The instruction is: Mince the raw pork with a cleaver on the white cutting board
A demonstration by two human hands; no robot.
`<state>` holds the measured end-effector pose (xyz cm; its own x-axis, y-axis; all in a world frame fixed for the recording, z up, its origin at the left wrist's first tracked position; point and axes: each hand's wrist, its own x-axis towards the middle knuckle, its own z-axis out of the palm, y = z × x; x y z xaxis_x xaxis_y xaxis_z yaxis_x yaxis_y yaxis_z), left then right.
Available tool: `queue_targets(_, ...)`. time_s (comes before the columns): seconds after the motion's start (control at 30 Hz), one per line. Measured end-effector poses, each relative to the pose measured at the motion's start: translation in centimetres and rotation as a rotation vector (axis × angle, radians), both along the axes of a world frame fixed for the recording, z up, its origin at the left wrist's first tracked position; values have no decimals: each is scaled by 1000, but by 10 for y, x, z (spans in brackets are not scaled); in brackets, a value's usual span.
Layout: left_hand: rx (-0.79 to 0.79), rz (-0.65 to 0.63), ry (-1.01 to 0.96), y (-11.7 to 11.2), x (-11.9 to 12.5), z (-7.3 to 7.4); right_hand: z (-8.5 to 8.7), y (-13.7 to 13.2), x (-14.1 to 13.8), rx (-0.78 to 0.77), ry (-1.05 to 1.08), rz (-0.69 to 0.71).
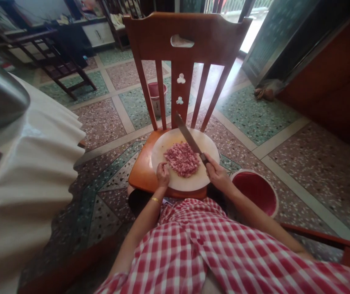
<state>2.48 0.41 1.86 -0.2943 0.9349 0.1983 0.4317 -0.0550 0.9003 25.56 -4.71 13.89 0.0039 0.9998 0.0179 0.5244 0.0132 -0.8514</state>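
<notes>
A round white cutting board [187,185] lies on the seat of a wooden chair [142,165] in front of me. Chopped raw meat [182,160] forms a flat, loose heap on its middle. My right hand [218,173] grips the dark handle of a kitchen knife [190,139]. The blade slants up and to the left, over the right and far side of the meat. At the board's left edge, my left hand [163,174] is curled into a fist beside the meat, and nothing shows in it.
The chair's tall slatted back rises behind the board. A red-lined bucket [256,192] stands on the floor at the right, and a bin [157,96] stands behind the chair. On the left, a table with a cream cloth [37,163] bears a large metal pot [1,94].
</notes>
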Motion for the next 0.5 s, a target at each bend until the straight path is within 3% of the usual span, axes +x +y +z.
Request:
queue_targets(0.07,1,0,0,0,0,0,-8,1,-3,19,-33,-22)
queue_targets(0.2,-2,11,14,0,0,2,-32,5,-1,-132,-113,43)
queue_targets(0.27,-12,4,18,0,0,3,-28,5,4,-160,-80,53)
queue_targets(0.4,-2,-12,23,0,0,3,-7,6,9,-35,10,-19)
queue_targets(0.5,4,-13,25,1,-1,1,-9,9,6,-42,-16,-72)
